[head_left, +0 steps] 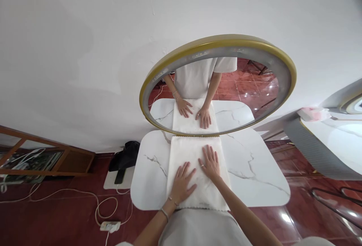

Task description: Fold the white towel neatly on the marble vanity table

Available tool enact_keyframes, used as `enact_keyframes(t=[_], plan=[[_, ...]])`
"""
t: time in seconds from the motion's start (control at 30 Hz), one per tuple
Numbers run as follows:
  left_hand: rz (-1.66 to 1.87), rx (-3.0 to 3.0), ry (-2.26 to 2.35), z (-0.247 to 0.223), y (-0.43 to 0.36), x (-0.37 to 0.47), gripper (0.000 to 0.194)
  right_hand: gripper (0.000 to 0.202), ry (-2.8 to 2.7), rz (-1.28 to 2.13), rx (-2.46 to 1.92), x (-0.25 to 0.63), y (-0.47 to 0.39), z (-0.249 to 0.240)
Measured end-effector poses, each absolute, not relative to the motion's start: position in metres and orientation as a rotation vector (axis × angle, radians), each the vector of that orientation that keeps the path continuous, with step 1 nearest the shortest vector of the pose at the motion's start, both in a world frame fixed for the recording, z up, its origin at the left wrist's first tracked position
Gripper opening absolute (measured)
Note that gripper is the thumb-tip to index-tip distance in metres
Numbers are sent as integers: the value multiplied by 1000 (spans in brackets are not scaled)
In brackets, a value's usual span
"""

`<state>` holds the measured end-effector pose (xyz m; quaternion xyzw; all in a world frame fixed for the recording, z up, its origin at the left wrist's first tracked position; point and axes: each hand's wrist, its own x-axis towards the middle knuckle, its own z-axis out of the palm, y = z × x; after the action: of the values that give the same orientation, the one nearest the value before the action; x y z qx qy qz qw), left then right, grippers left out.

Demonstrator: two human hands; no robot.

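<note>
Wall (85, 69): white, filling the upper part of the view. Floor (62, 219): dark red, glossy tile. Table (254, 163): white top with grey veining, rounded corners, set before the wall. Mirror (217, 43): gold rim, at the table's far edge; reflects both hands, the white cloth and a pale shirt.

White cloth (199, 197): roughly rectangular, scalloped at the near edge; lies flat across the middle of the tabletop, between the mirror and the person's body, under both hands.

Left hand (181, 184): palm down on the near half of the cloth, toward its left side; fingers extended and parted, thumb angled out to the right; touches the cloth, grasps nothing. Forearm enters from the lower left, slanting up and right, bare.

Right hand (210, 164): palm down, farther up the cloth than the left and right of its middle; fingers straight and slightly fanned, thumb out to the left; touches the cloth, grasps nothing. Forearm enters from the lower right, slanting up and left, bare. A gap of cloth separates the hands.

Wristband (164, 214): pale, on the left wrist. Ring (202, 165): small, on the right thumb.
</note>
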<state>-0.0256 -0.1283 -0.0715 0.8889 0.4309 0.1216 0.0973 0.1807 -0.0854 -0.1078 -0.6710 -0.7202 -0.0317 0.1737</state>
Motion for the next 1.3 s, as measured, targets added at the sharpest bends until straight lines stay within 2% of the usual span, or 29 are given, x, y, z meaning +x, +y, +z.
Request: enact_keyframes(t=[0.17,0.3,0.53,0.8,1.3], plan=[[303,2674,1385,-69,-133,-86,63,61,-2140,-27,-1793,115,-77,-101],[260,2681,1456,-69,-135,-102,64,59,-2157,5,-1784,96,-72,-100],[316,2664,1366,-76,-129,-58,66,61,-2078,-17,-1914,148,-78,-102],[400,2605,1206,-79,-126,-21,65,74,-1952,-117,-2069,193,-91,-104],[302,2581,1403,-57,-137,-140,60,69,-2109,23,-1814,62,-80,-93]])
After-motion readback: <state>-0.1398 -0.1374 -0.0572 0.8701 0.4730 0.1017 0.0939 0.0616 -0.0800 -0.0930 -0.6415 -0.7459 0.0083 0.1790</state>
